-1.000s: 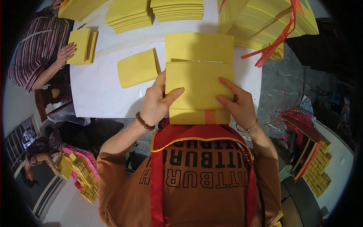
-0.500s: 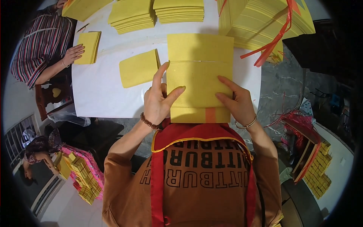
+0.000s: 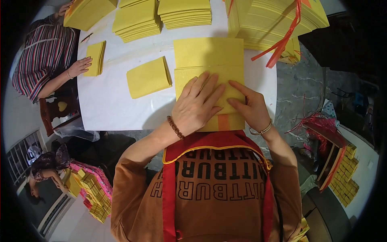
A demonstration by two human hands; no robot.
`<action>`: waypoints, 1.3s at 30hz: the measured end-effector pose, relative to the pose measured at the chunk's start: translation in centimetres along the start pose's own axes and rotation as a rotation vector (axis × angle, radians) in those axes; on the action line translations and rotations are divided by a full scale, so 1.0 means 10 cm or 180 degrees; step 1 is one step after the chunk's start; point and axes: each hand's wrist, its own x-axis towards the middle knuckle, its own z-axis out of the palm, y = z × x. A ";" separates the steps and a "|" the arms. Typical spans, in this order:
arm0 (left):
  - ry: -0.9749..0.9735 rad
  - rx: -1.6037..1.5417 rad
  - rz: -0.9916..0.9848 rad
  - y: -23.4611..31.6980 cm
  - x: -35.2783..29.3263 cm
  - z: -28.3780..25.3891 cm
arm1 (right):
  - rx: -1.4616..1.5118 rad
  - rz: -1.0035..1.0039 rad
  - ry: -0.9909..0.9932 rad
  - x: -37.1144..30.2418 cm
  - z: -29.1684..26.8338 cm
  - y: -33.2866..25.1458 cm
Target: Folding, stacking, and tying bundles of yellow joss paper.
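A yellow paper sheet [image 3: 209,52] with a folded-over panel and an orange mark near its lower edge lies at the front edge of the white table. My left hand [image 3: 197,99] rests flat on the folded panel, its fingers stretched out. At the sheet's right edge my right hand [image 3: 250,105] grips the paper, thumb and forefinger on top and the other fingers mostly hidden. To the left lies a small stack of folded yellow paper [image 3: 147,77], apart from both hands.
Piles of folded yellow paper [image 3: 135,22] and a tall stack of yellow sheets [image 3: 278,24] with red ribbon [image 3: 278,48] stand along the far side of the white table [image 3: 107,113]. A co-worker's hand [image 3: 80,66] touches another yellow bundle [image 3: 95,56] at left.
My left hand has moved from the sheet's left edge onto the folded panel and flattened there. My right hand stays at the right edge. The panel's fold line remains.
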 end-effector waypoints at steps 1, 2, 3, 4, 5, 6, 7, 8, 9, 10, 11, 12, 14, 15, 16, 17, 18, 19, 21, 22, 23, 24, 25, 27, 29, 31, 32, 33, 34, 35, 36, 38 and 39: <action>-0.0051 0.0053 -0.0060 -0.01 0.00 0.03 | -0.0022 -0.0036 0.0002 0.01 0.00 0.01; -0.0062 0.0049 -0.0053 -0.02 -0.01 0.06 | -0.0015 -0.0028 0.0011 0.00 -0.01 0.01; -0.0047 0.0142 -0.0023 -0.03 -0.01 0.09 | 0.0087 0.0108 -0.0038 0.00 -0.01 0.01; -0.0032 0.0235 0.0005 -0.04 -0.01 0.10 | 0.0189 0.0244 -0.0088 0.00 -0.02 0.00; -0.0035 0.0240 -0.0006 -0.04 -0.01 0.10 | 0.0194 0.0243 -0.0099 0.00 -0.04 -0.06; -0.0059 0.0243 -0.0007 -0.05 -0.01 0.10 | -0.0386 0.0304 -0.0058 -0.01 -0.08 -0.14; -0.0083 0.0246 -0.0011 -0.05 -0.02 0.10 | -0.0967 0.0361 -0.0017 -0.03 -0.09 -0.19; -0.0082 0.0243 -0.0016 -0.05 -0.01 0.11 | -0.0969 0.0363 -0.0023 -0.08 -0.07 -0.22; -0.0112 0.0251 -0.0014 -0.05 -0.01 0.11 | -0.1940 -0.0558 0.0453 -0.14 -0.02 -0.25; -0.0143 0.0258 -0.0013 -0.05 -0.01 0.11 | -0.2886 -0.1504 0.0933 -0.16 0.02 -0.28; -0.0155 0.0245 0.0009 -0.05 -0.01 0.10 | -0.2892 -0.1480 0.0949 -0.15 0.08 -0.27; -0.0208 0.0222 0.0061 -0.06 -0.01 0.08 | -0.2706 -0.1954 0.0259 -0.13 0.15 -0.23; -0.0259 0.0191 0.0133 -0.07 -0.02 0.09 | -0.2499 -0.2397 -0.0421 -0.14 0.25 -0.10; -0.0193 0.0295 0.0065 -0.08 -0.06 0.15 | -0.2562 -0.2454 -0.0501 -0.14 0.31 0.00; -0.0127 0.0398 -0.0003 -0.10 -0.07 0.17 | -0.2625 -0.2511 -0.0582 -0.13 0.34 0.06; -0.0131 0.0392 0.0002 -0.10 -0.08 0.18 | -0.2627 -0.2503 -0.0578 -0.14 0.34 0.04; -0.0124 0.0216 -0.0101 -0.11 -0.08 0.17 | -0.2603 -0.2290 -0.0698 -0.15 0.33 0.02; -0.0118 0.0041 -0.0205 -0.12 -0.08 0.17 | -0.2576 -0.2077 -0.0816 -0.16 0.33 0.00; 0.0103 -0.0326 -0.0298 -0.18 -0.09 0.16 | -0.2619 -0.2035 -0.0876 -0.16 0.32 -0.01; 0.0322 -0.0692 -0.0385 -0.19 -0.09 0.15 | -0.2661 -0.1988 -0.0931 -0.16 0.32 -0.02; 0.0326 -0.0688 -0.0392 -0.20 -0.11 0.15 | -0.2659 -0.1995 -0.0936 -0.16 0.32 -0.05; 0.0684 -0.2094 -0.0787 -0.20 -0.11 0.14 | -0.2830 -0.1971 -0.1016 -0.16 0.31 -0.09; 0.1038 -0.3504 -0.1172 -0.21 -0.12 0.13 | -0.3001 -0.1945 -0.1094 -0.16 0.32 -0.11; 0.0851 -0.3130 -0.1227 -0.19 -0.23 -0.09 | -0.2994 -0.2001 -0.1000 -0.16 0.34 -0.08; 0.0268 -0.0452 -0.0190 -0.11 -0.38 -0.22 | -0.2982 -0.2080 -0.0929 -0.16 0.34 -0.08; -0.0078 -0.0235 -0.0269 -0.07 -0.45 -0.17 | -0.3046 -0.2024 -0.0978 -0.15 0.33 -0.08; -0.0309 -0.0130 -0.0283 -0.09 -0.50 -0.11 | -0.3035 -0.2054 -0.1004 -0.15 0.34 -0.08; -0.0539 -0.0024 -0.0298 -0.09 -0.53 -0.08 | -0.3055 -0.2054 -0.0960 -0.15 0.36 -0.07; -0.0573 -0.0031 -0.0344 -0.08 -0.54 -0.08 | -0.3076 -0.2056 -0.0916 -0.16 0.37 -0.07; -0.0543 -0.0013 -0.0373 -0.09 -0.53 -0.09 | -0.3082 -0.2099 -0.0936 -0.15 0.36 -0.09; -0.0549 0.0054 -0.0267 -0.10 -0.52 -0.10 | -0.3042 -0.2027 -0.1006 -0.15 0.35 -0.12; -0.0511 0.0151 -0.0213 -0.11 -0.49 -0.13 | -0.3013 -0.2022 -0.1112 -0.12 0.30 -0.13; -0.0404 0.0164 -0.0080 -0.10 -0.44 -0.13 | -0.2582 -0.1894 -0.1178 -0.08 0.24 -0.10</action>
